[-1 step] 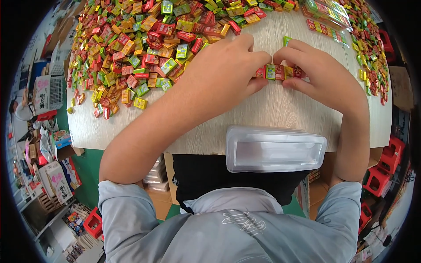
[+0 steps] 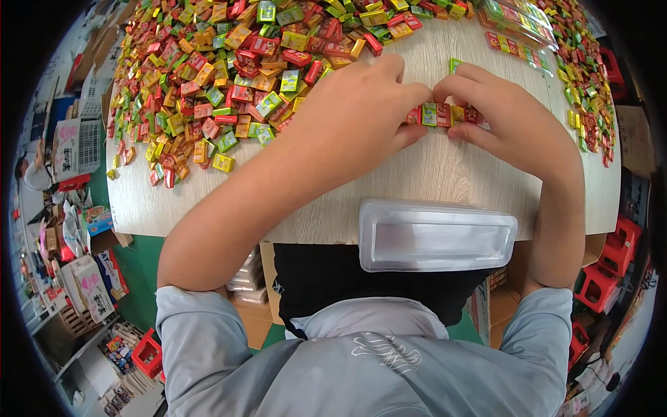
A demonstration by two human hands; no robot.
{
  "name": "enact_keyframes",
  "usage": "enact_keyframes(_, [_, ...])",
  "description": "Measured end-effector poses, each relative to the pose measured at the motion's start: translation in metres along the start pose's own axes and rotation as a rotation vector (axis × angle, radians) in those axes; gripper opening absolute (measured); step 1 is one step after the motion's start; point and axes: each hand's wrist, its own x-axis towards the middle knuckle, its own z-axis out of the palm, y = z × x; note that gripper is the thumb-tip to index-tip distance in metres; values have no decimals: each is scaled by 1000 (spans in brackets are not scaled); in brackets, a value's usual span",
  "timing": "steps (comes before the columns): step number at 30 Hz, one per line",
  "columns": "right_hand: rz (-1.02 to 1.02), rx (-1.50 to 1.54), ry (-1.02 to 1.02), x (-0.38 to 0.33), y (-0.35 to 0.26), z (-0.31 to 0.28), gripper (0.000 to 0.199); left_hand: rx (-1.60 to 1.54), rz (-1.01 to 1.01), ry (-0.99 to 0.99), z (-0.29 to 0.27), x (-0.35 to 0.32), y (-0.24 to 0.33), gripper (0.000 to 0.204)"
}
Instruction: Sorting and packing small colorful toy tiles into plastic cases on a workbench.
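Observation:
A short row of small candy-sized boxes (image 2: 436, 115) in red, green and yellow lies between my two hands, just above or on the pale wooden table (image 2: 306, 208). My left hand (image 2: 372, 104) pinches the row's left end between thumb and fingers. At the other end, the thumb and fingers of my right hand (image 2: 504, 115) close on it. My fingers cover both ends of the row. One green box (image 2: 454, 64) shows just beyond my right fingers. Nearer my body, a clear plastic tray (image 2: 438, 240) juts over the table's front edge with nothing in it.
A large heap of the same small boxes (image 2: 229, 90) spreads over the far left. Another pile (image 2: 577, 76) lines the right side. At the far right, a filled clear tray (image 2: 517, 21) sits behind a lined-up row of boxes (image 2: 514, 48). Red stools (image 2: 601, 288) stand beyond the table.

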Motion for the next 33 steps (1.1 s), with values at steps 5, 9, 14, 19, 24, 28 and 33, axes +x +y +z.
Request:
enact_keyframes(5, [-31, 7, -6, 3, 4, -3, 36, 24, 4, 32, 5, 8, -5, 33])
enact_keyframes(9, [-1, 2, 20, 9, 0, -4, 33, -24, 1, 63, 5, 6, -9, 31])
enact_keyframes(14, [20, 23, 57, 8, -1, 2, 30, 23, 33, 70, 6, 2, -11, 32])
enact_keyframes(19, [143, -3, -3, 4, -26, -12, 29, 56, 96, 128, -5, -2, -10, 30])
enact_keyframes(24, [40, -30, 136, -11, -44, -36, 28, 82, 87, 161, -45, -2, 16, 29])
enact_keyframes(28, [-1, -69, 210, -36, -80, -53, 28, 114, 141, 206, -73, -15, 46, 29])
enact_keyframes(33, [-66, -107, 296, -69, -108, -44, 28, 135, 160, 217, -88, -43, 83, 31])
